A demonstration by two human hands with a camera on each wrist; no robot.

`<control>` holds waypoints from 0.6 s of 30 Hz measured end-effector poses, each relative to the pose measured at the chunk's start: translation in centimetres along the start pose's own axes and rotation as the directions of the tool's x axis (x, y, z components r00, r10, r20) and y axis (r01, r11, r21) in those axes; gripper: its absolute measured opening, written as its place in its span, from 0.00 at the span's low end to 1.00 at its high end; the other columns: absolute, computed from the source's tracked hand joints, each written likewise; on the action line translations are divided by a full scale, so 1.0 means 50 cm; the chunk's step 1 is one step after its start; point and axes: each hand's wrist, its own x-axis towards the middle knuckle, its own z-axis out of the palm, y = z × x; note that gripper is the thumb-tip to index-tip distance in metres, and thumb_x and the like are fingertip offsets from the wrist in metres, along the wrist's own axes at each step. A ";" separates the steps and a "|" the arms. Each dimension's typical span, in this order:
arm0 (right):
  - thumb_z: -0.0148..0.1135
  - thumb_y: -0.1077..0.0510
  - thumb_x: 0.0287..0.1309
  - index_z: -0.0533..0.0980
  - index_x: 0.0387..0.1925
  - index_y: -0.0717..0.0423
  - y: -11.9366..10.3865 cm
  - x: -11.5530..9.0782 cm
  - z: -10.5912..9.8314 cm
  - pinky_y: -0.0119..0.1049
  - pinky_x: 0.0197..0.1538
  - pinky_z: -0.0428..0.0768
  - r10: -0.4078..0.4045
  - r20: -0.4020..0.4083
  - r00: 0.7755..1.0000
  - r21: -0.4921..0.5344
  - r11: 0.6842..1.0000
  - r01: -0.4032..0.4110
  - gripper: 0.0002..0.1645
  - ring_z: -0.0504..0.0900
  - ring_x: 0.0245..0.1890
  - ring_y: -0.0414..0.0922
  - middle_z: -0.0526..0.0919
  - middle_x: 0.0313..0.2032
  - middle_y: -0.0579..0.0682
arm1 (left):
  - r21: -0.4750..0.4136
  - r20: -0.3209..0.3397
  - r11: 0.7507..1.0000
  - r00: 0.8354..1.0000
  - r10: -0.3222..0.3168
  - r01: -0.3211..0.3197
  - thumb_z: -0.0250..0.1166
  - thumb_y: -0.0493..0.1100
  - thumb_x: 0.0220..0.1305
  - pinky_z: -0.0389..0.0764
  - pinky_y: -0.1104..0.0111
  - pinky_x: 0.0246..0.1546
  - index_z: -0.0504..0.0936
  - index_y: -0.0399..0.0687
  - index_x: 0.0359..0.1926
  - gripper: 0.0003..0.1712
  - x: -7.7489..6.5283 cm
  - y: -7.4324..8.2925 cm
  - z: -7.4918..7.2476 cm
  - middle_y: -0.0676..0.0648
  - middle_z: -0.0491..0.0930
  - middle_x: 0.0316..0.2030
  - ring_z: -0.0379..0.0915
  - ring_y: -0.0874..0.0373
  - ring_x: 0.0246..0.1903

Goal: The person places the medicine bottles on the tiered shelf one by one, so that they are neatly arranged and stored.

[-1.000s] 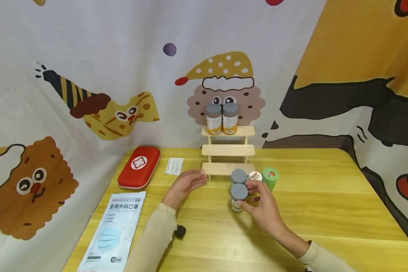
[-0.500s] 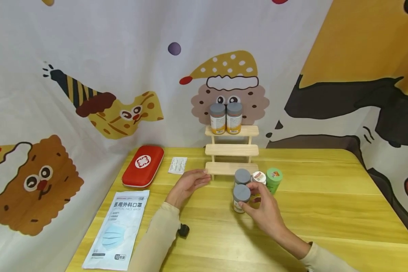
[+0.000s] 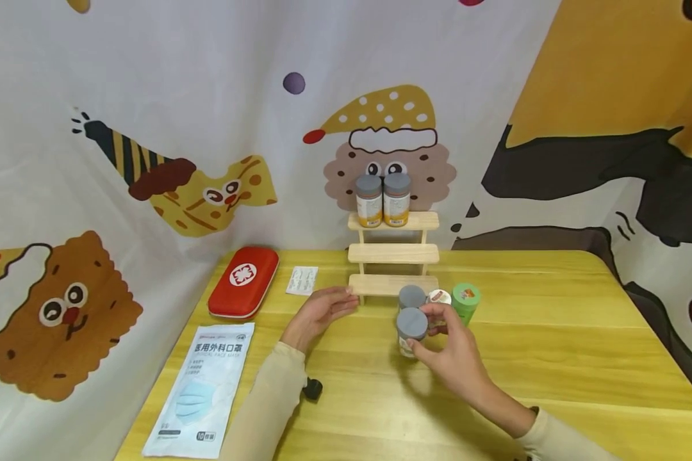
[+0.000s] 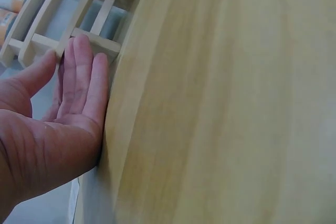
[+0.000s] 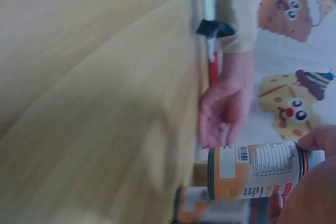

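Note:
My right hand [image 3: 457,353] pinches a grey-lidded pill bottle [image 3: 412,324] between thumb and fingers, upright and a little above the table. In the right wrist view the bottle's printed orange and white label [image 5: 262,170] shows. Just behind it stands a second grey-lidded bottle [image 3: 412,296], partly hidden. My left hand [image 3: 321,315] rests at the front left corner of a three-step wooden rack [image 3: 393,253]. Its fingers [image 4: 79,77] are straight against the rack's leg, with the thumb by the lowest step. Two matching bottles [image 3: 382,202] stand side by side on the top step.
Beside the second bottle stand a white-capped container [image 3: 439,298] and a green tube [image 3: 466,301]. To the left lie a red first-aid case [image 3: 244,282], a small white packet [image 3: 302,280] and a face mask package [image 3: 200,390]. A printed curtain [image 3: 219,83] hangs behind the table.
The right hand has raised the pill bottle slightly off the table. The left hand keeps its place at the rack. The head view has shifted a little.

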 end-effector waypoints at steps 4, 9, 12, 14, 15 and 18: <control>0.81 0.70 0.47 0.73 0.58 0.58 -0.027 0.003 -0.015 0.31 0.52 0.87 0.009 0.026 1.000 0.075 0.997 -0.011 0.37 0.80 0.46 0.37 0.82 0.53 0.50 | -0.026 0.019 1.000 1.000 0.000 0.000 0.60 0.34 0.79 0.84 0.54 0.67 0.74 0.27 0.66 0.21 0.003 -0.004 -0.002 0.46 0.90 0.41 0.89 0.56 0.45; 0.80 0.71 0.49 0.72 0.59 0.59 -0.061 0.013 -0.034 0.25 0.54 0.83 -0.058 0.029 0.998 0.149 0.987 0.053 0.37 0.78 0.50 0.37 0.79 0.55 0.50 | -0.042 0.032 0.999 0.999 -0.008 0.009 0.61 0.35 0.78 0.84 0.53 0.68 0.75 0.28 0.64 0.19 0.005 -0.001 -0.002 0.45 0.91 0.41 0.90 0.55 0.45; 0.78 0.72 0.50 0.72 0.60 0.60 -0.075 0.025 -0.047 0.23 0.55 0.82 -0.104 0.015 0.995 0.173 0.980 0.099 0.37 0.77 0.51 0.38 0.79 0.56 0.50 | -0.048 0.038 0.999 0.999 -0.018 0.019 0.61 0.35 0.78 0.84 0.54 0.68 0.76 0.29 0.64 0.19 0.006 -0.001 -0.004 0.44 0.91 0.42 0.90 0.54 0.46; 0.77 0.73 0.50 0.72 0.61 0.60 -0.081 0.035 -0.056 0.21 0.56 0.81 -0.134 0.001 0.991 0.182 0.974 0.131 0.37 0.77 0.51 0.38 0.79 0.57 0.50 | -0.047 0.039 0.999 0.999 -0.020 0.022 0.61 0.35 0.78 0.84 0.54 0.68 0.76 0.30 0.64 0.19 0.007 -0.001 -0.006 0.44 0.91 0.43 0.90 0.55 0.47; 0.76 0.74 0.50 0.72 0.62 0.61 -0.082 0.041 -0.059 0.21 0.56 0.81 -0.150 -0.010 0.989 0.188 0.971 0.150 0.37 0.77 0.52 0.38 0.79 0.57 0.51 | -0.044 0.040 0.999 0.999 -0.019 0.021 0.61 0.35 0.78 0.84 0.54 0.68 0.76 0.30 0.64 0.19 0.007 -0.002 -0.007 0.44 0.90 0.43 0.90 0.55 0.46; 0.74 0.76 0.50 0.73 0.63 0.63 -0.082 0.062 -0.070 0.20 0.57 0.80 -0.197 -0.049 0.979 0.205 0.957 0.203 0.37 0.78 0.53 0.38 0.80 0.58 0.53 | -0.039 0.040 0.999 0.999 -0.021 0.023 0.61 0.35 0.79 0.84 0.55 0.68 0.76 0.29 0.63 0.18 0.007 -0.003 -0.007 0.44 0.90 0.43 0.90 0.55 0.46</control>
